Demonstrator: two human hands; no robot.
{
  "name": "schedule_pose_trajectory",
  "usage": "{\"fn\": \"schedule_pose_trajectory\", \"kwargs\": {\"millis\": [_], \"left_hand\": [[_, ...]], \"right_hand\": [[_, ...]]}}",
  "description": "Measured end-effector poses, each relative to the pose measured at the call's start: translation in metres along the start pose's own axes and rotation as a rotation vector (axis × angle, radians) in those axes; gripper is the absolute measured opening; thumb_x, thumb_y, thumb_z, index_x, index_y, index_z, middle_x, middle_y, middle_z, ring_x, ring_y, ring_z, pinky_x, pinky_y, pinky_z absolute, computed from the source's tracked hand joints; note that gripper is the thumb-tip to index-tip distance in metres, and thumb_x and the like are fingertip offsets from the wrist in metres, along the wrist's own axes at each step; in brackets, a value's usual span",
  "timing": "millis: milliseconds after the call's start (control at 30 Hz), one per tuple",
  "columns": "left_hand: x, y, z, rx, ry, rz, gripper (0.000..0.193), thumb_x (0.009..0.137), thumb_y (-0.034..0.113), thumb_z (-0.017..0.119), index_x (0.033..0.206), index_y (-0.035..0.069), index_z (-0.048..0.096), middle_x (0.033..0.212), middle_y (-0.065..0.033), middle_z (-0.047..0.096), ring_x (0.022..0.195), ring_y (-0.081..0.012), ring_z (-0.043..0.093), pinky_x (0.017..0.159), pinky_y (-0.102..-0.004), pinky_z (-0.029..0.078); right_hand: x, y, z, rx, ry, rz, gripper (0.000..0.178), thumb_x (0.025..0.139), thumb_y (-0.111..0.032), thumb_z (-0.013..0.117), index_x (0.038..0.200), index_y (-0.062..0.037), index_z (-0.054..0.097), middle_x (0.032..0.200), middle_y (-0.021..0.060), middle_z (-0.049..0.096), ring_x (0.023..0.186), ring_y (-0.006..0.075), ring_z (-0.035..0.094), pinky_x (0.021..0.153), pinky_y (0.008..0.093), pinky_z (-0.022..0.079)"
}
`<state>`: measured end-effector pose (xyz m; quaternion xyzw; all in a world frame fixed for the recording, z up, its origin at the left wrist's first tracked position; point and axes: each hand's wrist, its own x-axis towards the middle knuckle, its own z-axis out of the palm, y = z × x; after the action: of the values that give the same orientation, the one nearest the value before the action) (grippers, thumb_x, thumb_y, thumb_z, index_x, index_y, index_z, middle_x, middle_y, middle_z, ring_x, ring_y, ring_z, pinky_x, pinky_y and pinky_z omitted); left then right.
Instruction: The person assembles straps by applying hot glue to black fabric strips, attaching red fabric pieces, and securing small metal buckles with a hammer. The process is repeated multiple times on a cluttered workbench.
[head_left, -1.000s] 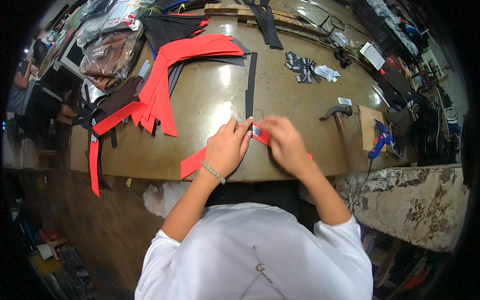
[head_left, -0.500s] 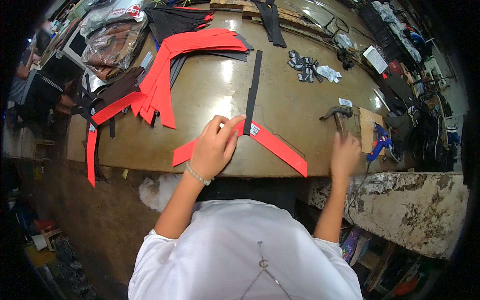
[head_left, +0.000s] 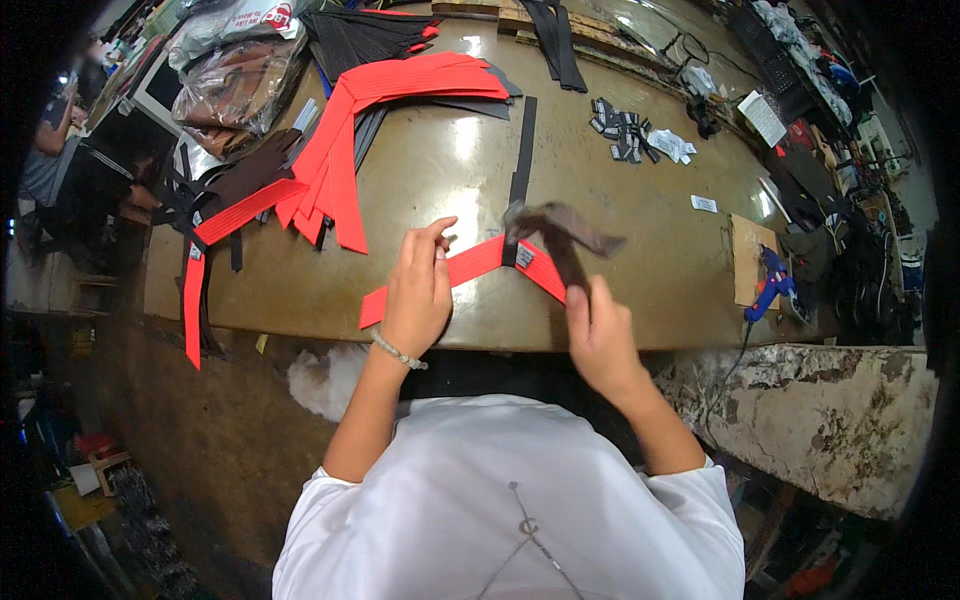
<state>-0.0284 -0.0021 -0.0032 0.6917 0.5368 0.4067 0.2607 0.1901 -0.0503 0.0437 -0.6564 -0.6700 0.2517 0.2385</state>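
A red ribbed V-shaped strap (head_left: 470, 264) lies on the table in front of me, its point facing away. A long black strip (head_left: 524, 150) runs away from that point, with a small printed label (head_left: 525, 257) beside the joint. My right hand (head_left: 604, 335) is wrapped round the handle of a hammer (head_left: 572, 232). The motion-blurred hammer head is over the joint; whether it touches cannot be told. My left hand (head_left: 418, 285) rests over the strap's left arm, fingers stretched out and apart from the black strip.
Stacked red straps (head_left: 345, 150) and black straps (head_left: 370, 42) lie at the back left. Small labels (head_left: 622, 130) are heaped at the far right. A blue glue gun (head_left: 768, 285) with a cord sits at the right. Another person (head_left: 62, 140) is at the far left.
My right hand has brought the hammer left from the table's right side to the strap's joint. My left hand has let go of the black strip and drawn back slightly left.
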Motion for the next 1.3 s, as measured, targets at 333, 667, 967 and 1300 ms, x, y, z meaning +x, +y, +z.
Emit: {"fn": "schedule_pose_trajectory", "kwargs": {"millis": [333,667,967,1300], "left_hand": [[0.01,0.035,0.037,0.244,-0.003,0.147,0.032,0.087,0.024,0.068,0.109,0.004,0.057,0.089,-0.0115,0.06,0.083,-0.0284,0.06,0.072,-0.0389,0.049],[0.013,0.022,0.044,0.049,-0.007,0.042,0.028,0.087,0.012,0.063,0.113,0.003,0.057,0.099,-0.0144,0.056,0.082,-0.0293,0.06,0.074,-0.039,0.05],[-0.006,0.009,0.006,0.268,-0.076,0.144,0.027,0.086,0.023,0.068,0.108,0.009,0.063,0.114,-0.0109,0.059,0.113,-0.0307,0.051,0.094,-0.045,0.039],[0.087,0.026,-0.075,0.088,0.081,0.309,0.013,0.088,0.008,0.065,0.1,0.002,0.067,0.089,-0.0126,0.07,0.083,-0.0224,0.068,0.074,-0.033,0.052]], "right_hand": [[-0.005,0.076,-0.031,0.028,0.427,0.154,0.046,0.101,-0.043,0.049,0.097,0.0013,0.061,0.086,0.0294,0.063,0.084,0.0475,0.062,0.07,0.0498,0.047],[-0.007,0.152,-0.075,-0.519,0.562,0.538,0.05,0.099,-0.046,0.048,0.115,-0.0004,0.06,0.109,0.0187,0.065,0.099,0.0394,0.062,0.081,0.0484,0.049],[-0.004,0.152,-0.058,-0.726,0.648,0.49,0.046,0.099,-0.046,0.048,0.116,-0.0046,0.059,0.107,0.0138,0.065,0.098,0.0356,0.063,0.079,0.0477,0.049],[-0.003,0.153,-0.058,-0.736,0.649,0.565,0.047,0.098,-0.048,0.049,0.116,-0.0062,0.061,0.111,0.0126,0.066,0.097,0.0349,0.064,0.077,0.0456,0.051]]}}
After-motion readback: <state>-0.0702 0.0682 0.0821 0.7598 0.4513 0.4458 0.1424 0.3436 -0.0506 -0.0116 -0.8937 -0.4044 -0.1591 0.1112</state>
